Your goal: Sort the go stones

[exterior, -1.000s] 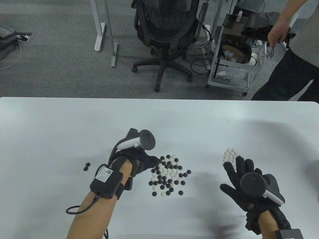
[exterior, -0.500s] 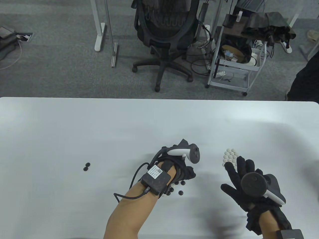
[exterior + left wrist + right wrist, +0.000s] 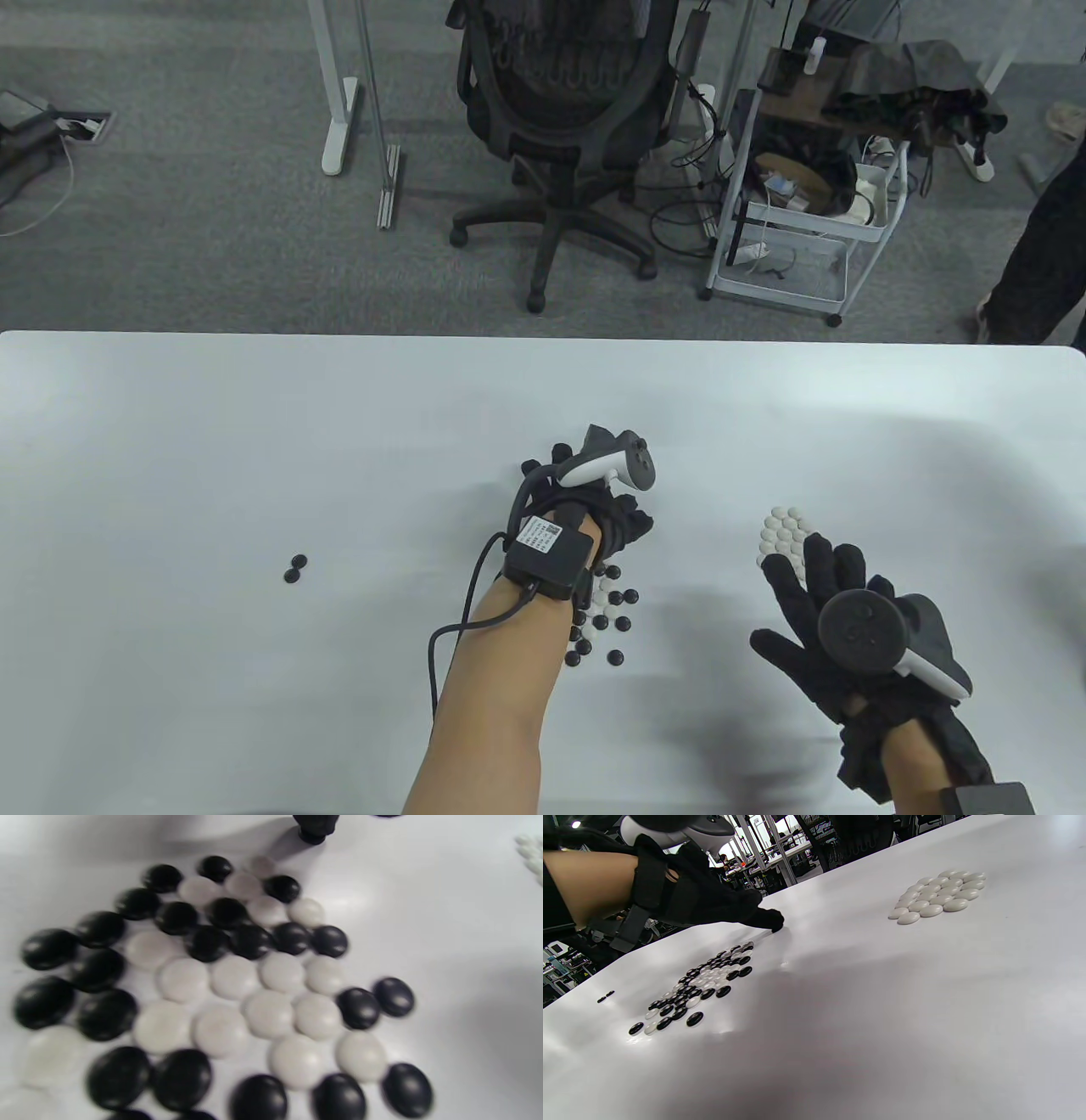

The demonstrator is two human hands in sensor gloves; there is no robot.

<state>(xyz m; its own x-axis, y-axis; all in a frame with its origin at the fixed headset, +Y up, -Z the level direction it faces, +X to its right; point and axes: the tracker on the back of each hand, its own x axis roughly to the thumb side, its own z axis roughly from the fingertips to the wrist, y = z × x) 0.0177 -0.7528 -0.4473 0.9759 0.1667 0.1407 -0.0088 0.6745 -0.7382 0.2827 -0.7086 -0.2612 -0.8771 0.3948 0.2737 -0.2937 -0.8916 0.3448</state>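
Since a second ago, the black-gloved left hand has been carried from the left edge of the mixed heap of black and white glossy Go stones to its far side, one fingertip pressed to the white table; whether anything is pinched cannot be told. The black-gloved right hand is spread flat, holding nothing, beside the sorted cluster of white stones. Neighbouring stones could be scattered if the forearm is dragged across the heap.
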